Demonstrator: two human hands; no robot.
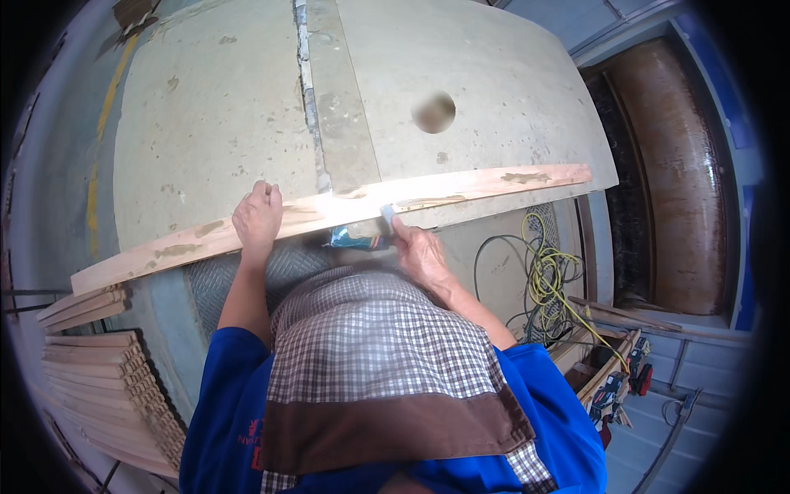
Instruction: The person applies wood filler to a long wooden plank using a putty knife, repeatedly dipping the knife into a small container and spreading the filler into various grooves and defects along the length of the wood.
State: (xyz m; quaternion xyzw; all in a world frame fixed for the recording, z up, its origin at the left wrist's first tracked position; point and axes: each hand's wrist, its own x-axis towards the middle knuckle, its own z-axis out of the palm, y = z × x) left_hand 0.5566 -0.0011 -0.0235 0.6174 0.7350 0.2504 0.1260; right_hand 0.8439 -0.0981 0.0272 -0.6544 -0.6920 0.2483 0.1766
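Note:
A long pale wooden board (313, 212) with brownish filler patches lies along the near edge of the worktable (239, 115). My left hand (257, 218) is over the board's left half, fingers curled in and pressed together. Whether anything small sits in them is hidden. Around a small flat grey putty knife (387, 213) my right hand (424, 257) is closed, with the blade at the board's near edge, right of its middle. Bright light washes out that stretch of wood. Just below the board, between my hands, a teal packet (355, 238) is partly visible.
Stacked wooden strips (99, 379) stand at the lower left. Yellow and dark cables (547, 263) hang in loops on the right, above a wooden box (584, 362) beside several power tools (609, 395). A large brown roller-like cylinder (679, 173) stands at far right.

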